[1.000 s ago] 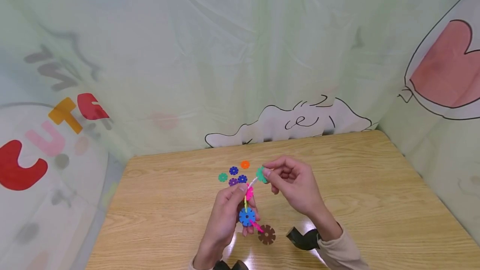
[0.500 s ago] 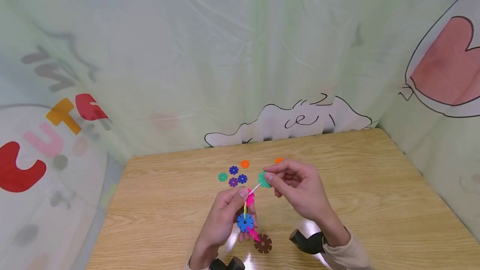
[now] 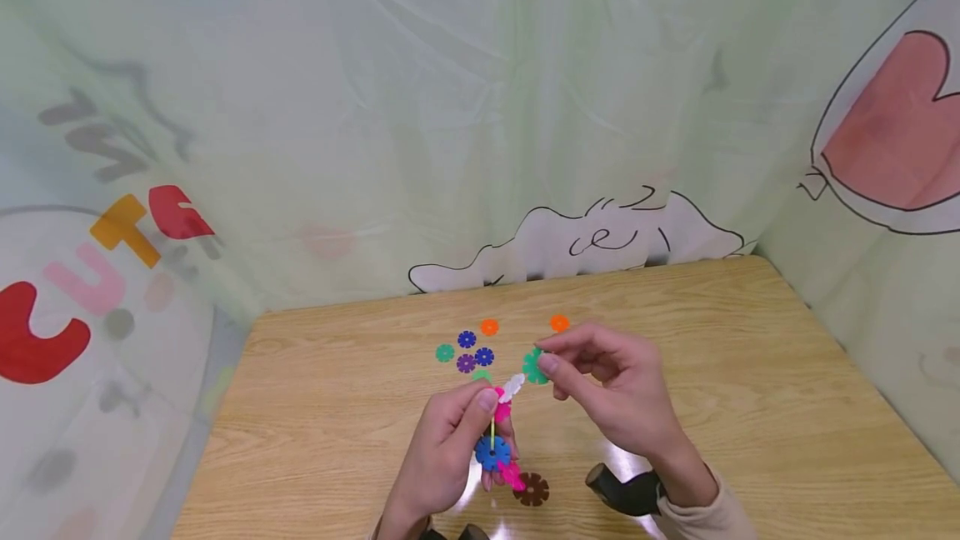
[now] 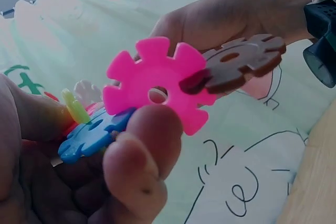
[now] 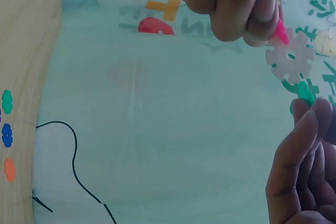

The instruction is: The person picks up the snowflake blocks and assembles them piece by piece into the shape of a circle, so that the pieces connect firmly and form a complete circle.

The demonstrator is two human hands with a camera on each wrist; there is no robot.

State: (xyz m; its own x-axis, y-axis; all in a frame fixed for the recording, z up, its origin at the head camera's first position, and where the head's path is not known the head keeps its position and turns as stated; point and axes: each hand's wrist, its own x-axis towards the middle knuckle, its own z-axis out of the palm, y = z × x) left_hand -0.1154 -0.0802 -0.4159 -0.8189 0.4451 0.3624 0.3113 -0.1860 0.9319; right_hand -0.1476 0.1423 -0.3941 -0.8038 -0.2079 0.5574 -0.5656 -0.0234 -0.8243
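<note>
a pale printed curtain (image 3: 360, 123) stands behind a wood-grain table (image 3: 300, 423), above which both hands are raised. the left hand (image 3: 442, 448) pinches a chain of slotted discs near its upper end, thumb on top; the right hand (image 3: 615, 386) has its grip narrowed on a teal disc (image 3: 535, 367), held by the edge between thumb and fingers. the chain runs down from the left grip toward the person: upper pink disc (image 3: 502, 412), yellow disc (image 3: 492, 432), blue disc (image 3: 486, 463), lower pink disc (image 3: 511, 473) and, at the bottom, a brown disc (image 3: 540, 492). beyond the hands lie loose discs, among them two dark blue, a purple disc (image 3: 466, 363) and two orange. at the chain's top a white disc (image 3: 512, 388) leans up and right, its long line aimed at the teal disc; it lies left of the right grip and a little nearer the person, closer to the left thumb. the two discs' planes cross: from the right wrist the white one shows its face, the teal its edge, rim just beside rim; whether they touch or any slots engage, i cannot tell.
</note>
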